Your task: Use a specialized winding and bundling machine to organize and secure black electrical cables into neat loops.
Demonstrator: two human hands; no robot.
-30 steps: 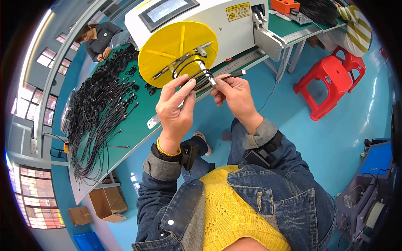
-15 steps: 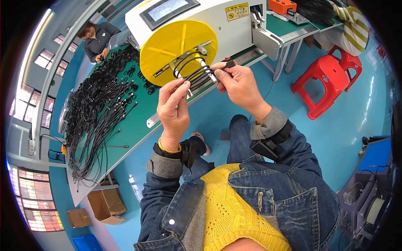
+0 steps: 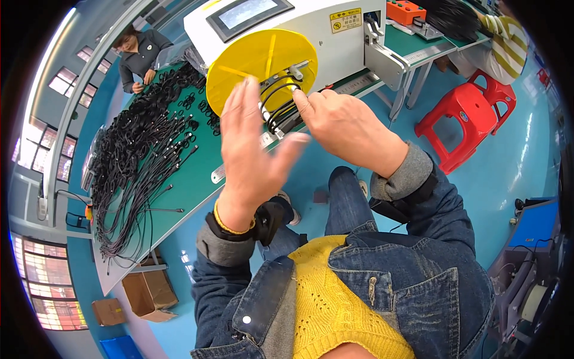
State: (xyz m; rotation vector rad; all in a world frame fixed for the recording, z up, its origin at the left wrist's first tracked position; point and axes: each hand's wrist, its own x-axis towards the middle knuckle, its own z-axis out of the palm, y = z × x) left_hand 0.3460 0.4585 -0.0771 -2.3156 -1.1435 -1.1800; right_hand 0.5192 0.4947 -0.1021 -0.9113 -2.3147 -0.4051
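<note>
A black cable [image 3: 276, 91] lies looped round the metal posts of a winding machine, in front of its round yellow disc [image 3: 230, 58]. My right hand [image 3: 353, 125] is at the right side of the loops, its fingers curled and closed on the cable; the fingertips are partly hidden. To the left of the loops, my left hand [image 3: 248, 146] is raised with fingers stretched out and thumb apart, slightly smeared by motion. Nothing shows in its palm. It covers part of the disc's lower edge.
The white machine body [image 3: 341, 51] carries a screen [image 3: 248, 15]. Heaped black cables [image 3: 140, 137] cover the green table [image 3: 188, 185] at left, where a person [image 3: 142, 54] handles some. Red stools [image 3: 463, 122] stand at right, near another person in stripes. Cardboard boxes [image 3: 149, 293] sit lower left.
My left hand has let go of the cable and opened flat. My right hand has turned over, its back now upward, and the cable end it showed is out of sight.
</note>
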